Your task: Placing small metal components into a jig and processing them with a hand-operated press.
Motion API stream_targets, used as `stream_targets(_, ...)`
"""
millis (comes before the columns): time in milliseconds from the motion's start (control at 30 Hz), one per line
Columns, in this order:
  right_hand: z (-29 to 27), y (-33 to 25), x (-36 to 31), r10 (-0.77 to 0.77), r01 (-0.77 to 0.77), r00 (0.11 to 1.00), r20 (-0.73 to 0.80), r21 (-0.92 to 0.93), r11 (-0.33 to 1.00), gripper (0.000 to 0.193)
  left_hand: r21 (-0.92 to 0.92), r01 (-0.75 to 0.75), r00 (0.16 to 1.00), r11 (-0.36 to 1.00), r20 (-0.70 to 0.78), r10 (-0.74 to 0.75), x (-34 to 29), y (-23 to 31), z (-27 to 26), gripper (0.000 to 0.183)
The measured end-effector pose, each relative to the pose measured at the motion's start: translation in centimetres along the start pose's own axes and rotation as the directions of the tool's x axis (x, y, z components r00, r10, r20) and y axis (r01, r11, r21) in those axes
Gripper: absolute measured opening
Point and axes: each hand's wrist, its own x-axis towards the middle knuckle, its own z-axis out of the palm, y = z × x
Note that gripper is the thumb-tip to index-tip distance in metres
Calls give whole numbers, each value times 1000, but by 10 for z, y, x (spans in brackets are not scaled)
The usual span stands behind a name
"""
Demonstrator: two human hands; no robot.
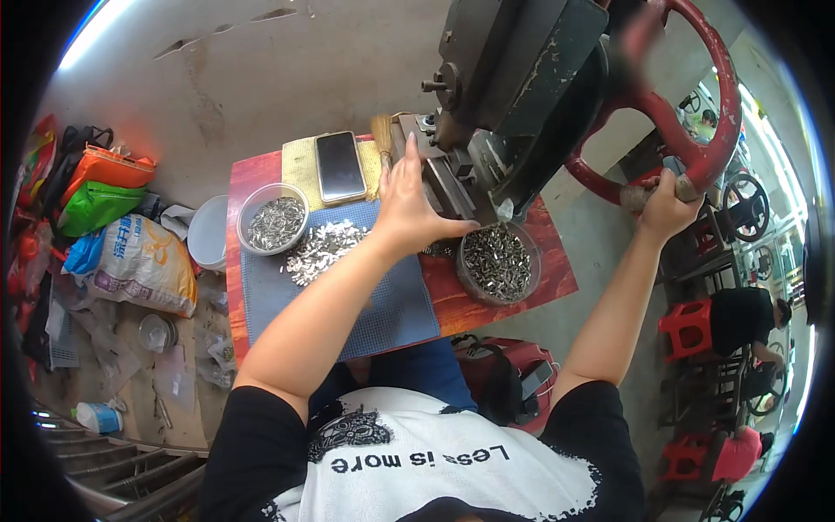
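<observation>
My left hand (407, 202) is at the front of a dark hand press (509, 96), beside the metal guide (452, 187) under its ram. Its thumb and forefinger are stretched apart, and I see nothing held in it; the other fingers are partly hidden. At the right, my right hand (668, 210) is wrapped round the worn grip (637, 198) on the rim of the press's red handwheel (727, 96). Just below my left thumb stands a clear round tub (497, 265) of small metal parts. Small whitish pieces (322, 250) lie heaped on a blue mat (391, 304) under my left forearm.
A round tub (273, 219) of thin metal pieces and a phone (340, 167) on yellow cloth sit at the table's left. A brush (383, 139) stands by the press. Sacks and bags (139, 261) crowd the left floor. People (744, 322) work at machines far right.
</observation>
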Motion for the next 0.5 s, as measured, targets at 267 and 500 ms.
stream_targets(267, -8, 30, -28, -1, 4, 1000, 21, -129, 992, 43, 53, -28, 999, 998, -40, 30, -6, 13, 2, 147)
stream_targets(500, -33, -3, -151, 457, -345, 813, 361, -335, 877, 47, 157, -202, 961, 967, -160, 227, -10, 15, 6, 139)
